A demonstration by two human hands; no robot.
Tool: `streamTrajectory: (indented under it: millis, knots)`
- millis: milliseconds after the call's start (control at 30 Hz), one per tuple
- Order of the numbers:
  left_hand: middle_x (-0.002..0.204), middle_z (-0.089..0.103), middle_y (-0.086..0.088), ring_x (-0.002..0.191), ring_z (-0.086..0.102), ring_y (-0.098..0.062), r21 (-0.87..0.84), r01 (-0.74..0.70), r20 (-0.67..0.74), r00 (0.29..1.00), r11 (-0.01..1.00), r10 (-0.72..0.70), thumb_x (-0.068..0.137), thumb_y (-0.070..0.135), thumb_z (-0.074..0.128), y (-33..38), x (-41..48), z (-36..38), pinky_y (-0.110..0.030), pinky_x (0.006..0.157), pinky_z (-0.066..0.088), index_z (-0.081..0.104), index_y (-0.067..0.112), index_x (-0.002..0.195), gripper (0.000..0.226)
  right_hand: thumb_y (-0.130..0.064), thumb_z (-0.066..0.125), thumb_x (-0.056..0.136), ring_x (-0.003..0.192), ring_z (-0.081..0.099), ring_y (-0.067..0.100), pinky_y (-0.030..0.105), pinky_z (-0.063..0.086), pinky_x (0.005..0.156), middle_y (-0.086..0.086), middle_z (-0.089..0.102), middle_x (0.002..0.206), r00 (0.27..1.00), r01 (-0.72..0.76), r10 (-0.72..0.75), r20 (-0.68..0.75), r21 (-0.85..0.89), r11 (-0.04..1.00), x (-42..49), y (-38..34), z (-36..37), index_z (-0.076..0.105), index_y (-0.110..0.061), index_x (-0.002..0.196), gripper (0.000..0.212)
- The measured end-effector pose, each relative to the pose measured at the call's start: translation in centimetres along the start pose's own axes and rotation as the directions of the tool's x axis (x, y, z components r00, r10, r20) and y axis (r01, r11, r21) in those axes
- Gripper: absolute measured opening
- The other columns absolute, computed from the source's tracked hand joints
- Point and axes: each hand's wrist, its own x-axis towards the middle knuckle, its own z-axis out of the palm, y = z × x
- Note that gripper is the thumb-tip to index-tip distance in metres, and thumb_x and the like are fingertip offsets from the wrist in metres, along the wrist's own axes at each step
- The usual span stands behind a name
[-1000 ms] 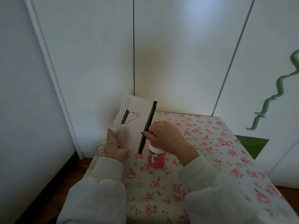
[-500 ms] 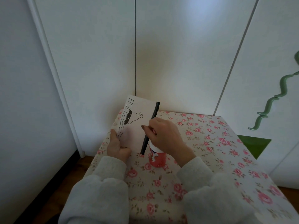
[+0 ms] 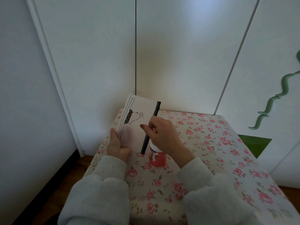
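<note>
A white pouch (image 3: 138,120) with a black zipper strip (image 3: 150,129) along its right edge and a small drawing with wavy lines is held upright over the table. My left hand (image 3: 116,146) grips its lower left corner. My right hand (image 3: 164,132) pinches the zipper about halfway along the strip. A red tube with a white cap (image 3: 157,158) stands on the table just under my right hand, partly hidden by it.
The table (image 3: 211,143) carries a cloth with pink roses and stands in a corner of white panel walls. A green wavy shape (image 3: 274,101) and a green triangle (image 3: 254,143) are on the right wall. Wooden floor shows at lower left.
The view has shifted slightly; the pouch sits a little higher in my hands. My right hand stays on the zipper strip at about the same place.
</note>
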Motion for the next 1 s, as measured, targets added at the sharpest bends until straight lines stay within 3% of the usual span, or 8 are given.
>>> streamTrajectory:
  millis: [100,300,633,767,900,1000]
  knots:
    - [0.08,0.065,0.002,0.07,0.056,-0.012,0.051,0.037,-0.029,0.999,0.998,-0.035,0.089,0.051,0.042,0.0,0.4,-0.6,-0.017,0.036,0.048,0.052,0.016,0.128,0.053,-0.029,0.059,0.085,0.042,0.029,0.006,0.021,0.026,0.043,-0.007,0.035,0.047,0.999,-0.027,0.029,-0.03,0.062,0.998,-0.2,-0.2,0.0,0.05,-0.005,0.067,0.032]
    - [0.08,0.048,0.002,0.068,0.046,-0.012,-0.035,-0.021,0.049,0.999,0.999,0.023,0.095,0.039,0.033,-0.2,-0.7,0.6,-0.018,0.027,0.04,0.035,0.012,0.139,0.051,-0.028,0.061,0.084,0.045,0.042,0.02,0.038,0.041,0.045,0.02,0.055,0.052,0.992,-0.082,0.097,-0.079,0.177,0.981,-0.3,-0.3,0.1,0.052,-0.003,0.067,0.032]
    - [0.089,0.054,0.001,0.072,0.05,-0.014,-0.046,0.006,0.089,0.996,0.999,-0.002,0.094,0.041,0.034,-0.2,0.0,0.2,-0.02,0.032,0.046,0.038,0.012,0.137,0.052,-0.032,0.06,0.084,0.045,0.041,0.018,0.03,0.037,0.046,0.009,0.049,0.051,0.998,-0.056,0.056,0.006,0.173,0.983,0.1,-0.8,-0.4,0.051,-0.008,0.067,0.03]
    - [0.121,0.062,-0.004,0.084,0.062,-0.019,-0.07,0.085,0.042,0.996,0.994,-0.082,0.087,0.05,0.048,-0.2,0.3,-0.6,-0.033,0.057,0.056,0.052,0.012,0.128,0.056,-0.032,0.058,0.086,0.046,0.04,0.018,0.027,0.033,0.045,0.001,0.044,0.049,1.0,-0.024,0.024,0.004,0.116,0.993,0.0,-0.9,-0.1,0.052,-0.007,0.07,0.031]
    - [0.088,0.055,0.0,0.048,0.065,-0.009,-0.027,0.012,0.086,0.996,1.0,-0.01,0.094,0.045,0.034,-0.2,0.1,-0.1,-0.02,0.038,0.05,0.039,0.013,0.137,0.054,-0.029,0.058,0.086,0.045,0.037,0.017,0.029,0.034,0.046,-0.01,0.035,0.046,0.999,-0.028,0.03,-0.02,0.114,0.993,-0.3,-0.6,0.1,0.05,-0.008,0.069,0.028]
    - [0.084,0.052,0.002,0.054,0.064,-0.013,-0.021,-0.007,0.096,0.995,1.0,0.009,0.095,0.041,0.032,-0.3,0.2,0.2,-0.02,0.032,0.046,0.036,0.013,0.138,0.052,-0.028,0.059,0.086,0.044,0.036,0.013,0.028,0.034,0.046,-0.011,0.035,0.047,0.999,-0.028,0.031,-0.026,0.121,0.992,-0.4,-0.6,0.1,0.05,-0.009,0.069,0.026]
